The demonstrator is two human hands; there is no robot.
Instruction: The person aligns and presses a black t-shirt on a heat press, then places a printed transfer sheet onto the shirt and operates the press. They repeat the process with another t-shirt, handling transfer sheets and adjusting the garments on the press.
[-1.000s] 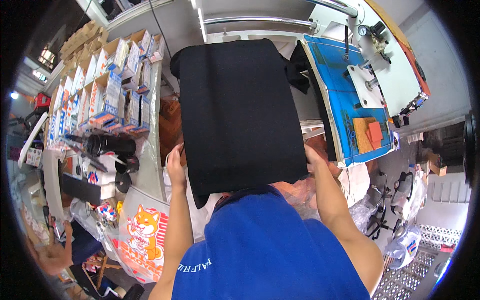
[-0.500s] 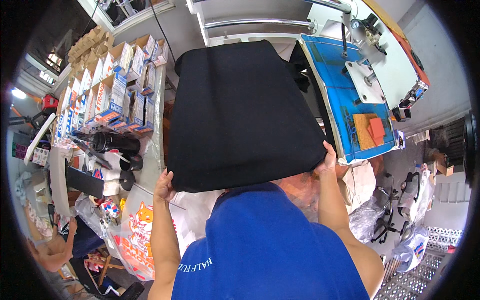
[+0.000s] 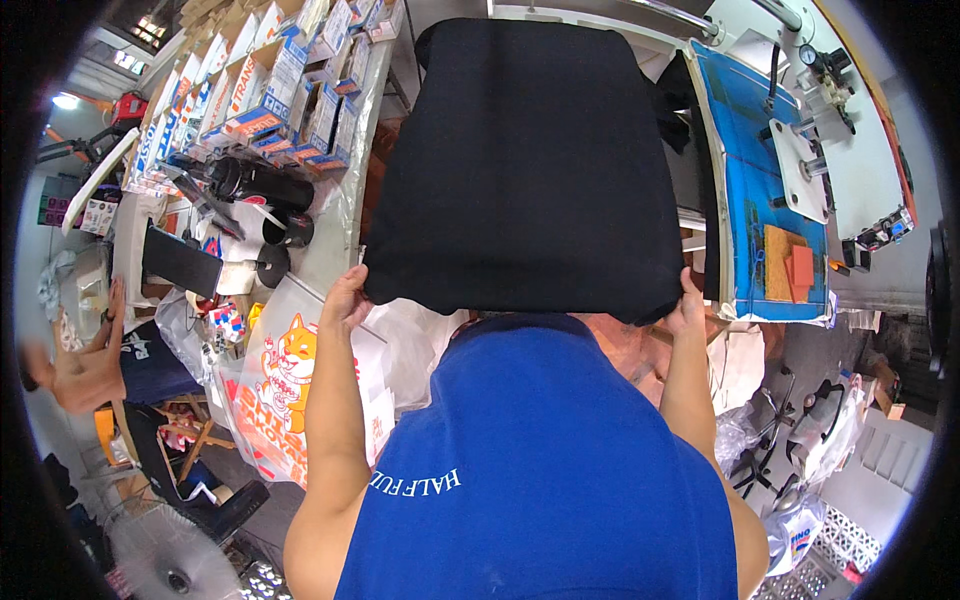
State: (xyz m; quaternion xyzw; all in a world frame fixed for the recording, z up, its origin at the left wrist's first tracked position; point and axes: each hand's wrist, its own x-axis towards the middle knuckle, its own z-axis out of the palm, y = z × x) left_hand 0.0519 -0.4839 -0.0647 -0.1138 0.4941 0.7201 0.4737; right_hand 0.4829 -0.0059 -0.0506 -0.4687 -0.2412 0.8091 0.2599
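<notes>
Matte black rectangular fabric [image 3: 525,170] draped over hidden platform; near edge now pulled straighter than second ago. Near-left corner gripped by left hand [image 3: 347,300], near-right by right hand [image 3: 687,304].

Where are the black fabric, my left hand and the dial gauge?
Black fabric [image 3: 530,170]: head view, middle of its broad upper face.
Left hand [image 3: 346,298]: head view, middle of the hand.
Dial gauge [image 3: 808,54]: head view, its round face.
</notes>
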